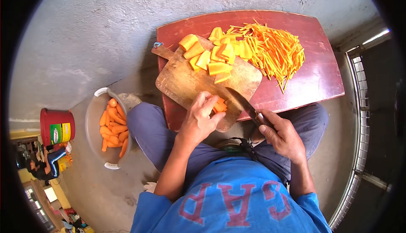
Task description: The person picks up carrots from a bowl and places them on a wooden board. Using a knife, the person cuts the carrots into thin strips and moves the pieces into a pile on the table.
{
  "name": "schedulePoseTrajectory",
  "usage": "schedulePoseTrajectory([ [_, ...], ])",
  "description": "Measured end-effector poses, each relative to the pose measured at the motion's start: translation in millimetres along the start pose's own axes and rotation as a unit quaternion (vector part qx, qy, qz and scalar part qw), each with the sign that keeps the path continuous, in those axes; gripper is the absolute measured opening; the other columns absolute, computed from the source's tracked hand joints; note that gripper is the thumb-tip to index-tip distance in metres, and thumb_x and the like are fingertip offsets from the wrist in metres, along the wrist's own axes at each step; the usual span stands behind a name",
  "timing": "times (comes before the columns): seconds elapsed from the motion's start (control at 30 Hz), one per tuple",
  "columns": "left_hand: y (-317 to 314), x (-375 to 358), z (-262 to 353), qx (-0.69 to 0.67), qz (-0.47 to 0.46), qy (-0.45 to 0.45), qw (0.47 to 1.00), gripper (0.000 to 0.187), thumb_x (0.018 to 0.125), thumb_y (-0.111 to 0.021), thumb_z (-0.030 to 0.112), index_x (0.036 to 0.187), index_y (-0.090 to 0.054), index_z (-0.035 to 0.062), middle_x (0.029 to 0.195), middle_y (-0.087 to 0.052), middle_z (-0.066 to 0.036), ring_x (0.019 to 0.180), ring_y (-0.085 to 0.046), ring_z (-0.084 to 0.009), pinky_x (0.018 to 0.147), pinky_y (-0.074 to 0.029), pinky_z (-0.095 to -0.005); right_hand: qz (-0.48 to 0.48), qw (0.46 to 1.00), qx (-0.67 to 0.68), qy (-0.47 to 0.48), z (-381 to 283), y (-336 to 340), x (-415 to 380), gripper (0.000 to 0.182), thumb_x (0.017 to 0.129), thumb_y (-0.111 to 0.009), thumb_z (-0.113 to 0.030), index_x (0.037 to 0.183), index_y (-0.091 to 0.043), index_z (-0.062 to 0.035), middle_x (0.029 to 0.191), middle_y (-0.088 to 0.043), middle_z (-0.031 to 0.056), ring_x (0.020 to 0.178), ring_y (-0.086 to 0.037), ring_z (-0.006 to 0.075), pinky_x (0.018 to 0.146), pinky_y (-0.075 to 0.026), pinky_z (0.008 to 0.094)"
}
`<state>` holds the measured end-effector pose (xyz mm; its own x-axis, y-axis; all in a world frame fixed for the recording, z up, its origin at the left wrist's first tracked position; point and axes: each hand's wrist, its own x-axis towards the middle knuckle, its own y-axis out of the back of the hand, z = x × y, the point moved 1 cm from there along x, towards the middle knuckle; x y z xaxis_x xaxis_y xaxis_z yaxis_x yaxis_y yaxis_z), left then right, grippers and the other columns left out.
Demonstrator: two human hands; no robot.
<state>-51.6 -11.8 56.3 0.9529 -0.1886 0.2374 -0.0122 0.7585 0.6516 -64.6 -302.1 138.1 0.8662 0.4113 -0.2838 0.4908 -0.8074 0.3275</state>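
Possibly: nicked left hand, pinching carrot at board near end; cause, knife close by. Right hand: wrapped round knife.

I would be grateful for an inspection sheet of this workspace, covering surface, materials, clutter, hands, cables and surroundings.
Surface: red table, edges worn; wooden cutting board overhangs the near edge.
Job's things: vegetable slabs on and beside the board; heap of thin orange strips on the table; knife, blade over the board.
Clutter: blue cord at the board's handle.
Hands: left hand holds small orange pieces; right hand grips the knife's handle.
Cables: nothing seen.
Surroundings: grey basin of whole carrots on the floor; red bucket and another person beyond.
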Motion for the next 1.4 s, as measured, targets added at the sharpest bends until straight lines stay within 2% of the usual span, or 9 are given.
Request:
schedulePoseTrajectory([
  [0.13,-8.3,-7.3,10.1,0.008,0.023,-0.004,1.0,0.05,0.086,-0.095,0.007,0.128,-0.072,-0.0063,0.131,-0.065,-0.025,0.122,-0.069,-0.047,0.103,-0.061,-0.0527,-0.013,0.999,-0.018,0.032,-6.6,-16.5,7.0,0.049,0.11,-0.07,-0.003,0.157,-0.06,0.005,0.131,-0.079,0.0303,0.129,-0.076,0.0474,0.104,-0.06,0.0506],
  [0.17,-9.9,-8.8,9.2,0.007,0.035,-0.005,0.999,0.05,0.086,-0.095,0.007,0.127,-0.071,-0.006,0.131,-0.065,-0.025,0.122,-0.069,-0.0471,0.103,-0.06,-0.0529,-0.016,0.997,-0.033,0.069,-5.7,-20.7,9.0,0.046,0.109,-0.071,-0.003,0.153,-0.062,0.0054,0.13,-0.078,0.0307,0.127,-0.074,0.0506,0.104,-0.06,0.0517],
  [0.37,-12.0,-15.6,0.8,0.0,0.073,-0.008,0.997,0.042,0.084,-0.096,0.002,0.121,-0.078,-0.0012,0.131,-0.072,-0.022,0.119,-0.074,-0.0444,0.102,-0.063,-0.0487,-0.027,0.999,-0.018,0.036,-12.2,-20.1,6.9,0.051,0.109,-0.073,-0.003,0.158,-0.061,0.0041,0.137,-0.077,0.0307,0.131,-0.076,0.0473,0.108,-0.06,0.0482],
  [0.47,-7.1,-13.7,1.5,-0.013,0.067,-0.007,0.998,0.039,0.085,-0.096,0.003,0.12,-0.079,-0.0019,0.131,-0.073,-0.022,0.119,-0.074,-0.0445,0.102,-0.063,-0.0486,0.0,0.999,-0.027,0.041,-5.4,-20.2,4.9,0.048,0.113,-0.072,-0.009,0.157,-0.062,0.0066,0.127,-0.08,0.0284,0.118,-0.08,0.0367,0.103,-0.061,0.0444],
  [0.57,-3.6,-11.2,0.0,-0.026,0.058,-0.004,0.998,0.037,0.086,-0.096,0.005,0.119,-0.08,-0.0029,0.13,-0.074,-0.022,0.118,-0.074,-0.0444,0.102,-0.063,-0.0486,-0.021,0.998,-0.035,0.042,-9.0,-20.2,3.7,0.054,0.109,-0.073,-0.002,0.161,-0.059,0.0051,0.139,-0.077,0.0317,0.134,-0.075,0.0461,0.109,-0.059,0.0464],
  [0.77,-9.5,-9.7,-5.4,-0.011,0.073,-0.057,0.996,0.029,0.092,-0.088,0.0,0.119,-0.078,-0.0042,0.129,-0.072,-0.022,0.117,-0.073,-0.0439,0.099,-0.062,-0.0499,-0.006,0.997,-0.034,0.066,-16.2,-33.2,4.0,0.055,0.11,-0.074,-0.003,0.16,-0.057,0.0081,0.14,-0.076,0.0325,0.134,-0.075,0.0468,0.109,-0.06,0.0462],
  [1.17,-5.3,-2.3,3.6,0.011,-0.008,-0.035,0.999,0.03,0.095,-0.085,0.006,0.124,-0.08,-0.0002,0.133,-0.064,-0.024,0.115,-0.069,-0.0437,0.098,-0.061,-0.0511,-0.004,1.0,0.024,-0.007,-8.7,-29.6,3.4,0.054,0.111,-0.074,-0.002,0.161,-0.056,0.0101,0.141,-0.077,0.0311,0.141,-0.075,0.0352,0.117,-0.058,0.0414],
  [1.27,-8.9,-0.2,6.3,0.076,-0.004,-0.057,0.995,0.031,0.097,-0.083,0.011,0.127,-0.08,0.0004,0.135,-0.064,-0.024,0.116,-0.067,-0.0442,0.098,-0.06,-0.0528,0.036,0.999,0.018,0.017,5.6,-28.4,-0.5,0.05,0.112,-0.075,-0.01,0.157,-0.061,0.0061,0.109,-0.082,0.0183,0.105,-0.082,0.023,0.096,-0.061,0.0376],
  [1.4,-14.7,-3.8,1.2,0.115,0.026,-0.065,0.991,0.033,0.098,-0.082,0.015,0.128,-0.079,0.0,0.139,-0.063,-0.025,0.115,-0.065,-0.0436,0.099,-0.059,-0.0538,0.041,0.999,-0.013,0.033,-0.9,-20.4,-6.1,0.05,0.112,-0.075,-0.01,0.157,-0.061,0.0066,0.11,-0.081,0.0195,0.105,-0.081,0.0253,0.097,-0.061,0.0389],
])
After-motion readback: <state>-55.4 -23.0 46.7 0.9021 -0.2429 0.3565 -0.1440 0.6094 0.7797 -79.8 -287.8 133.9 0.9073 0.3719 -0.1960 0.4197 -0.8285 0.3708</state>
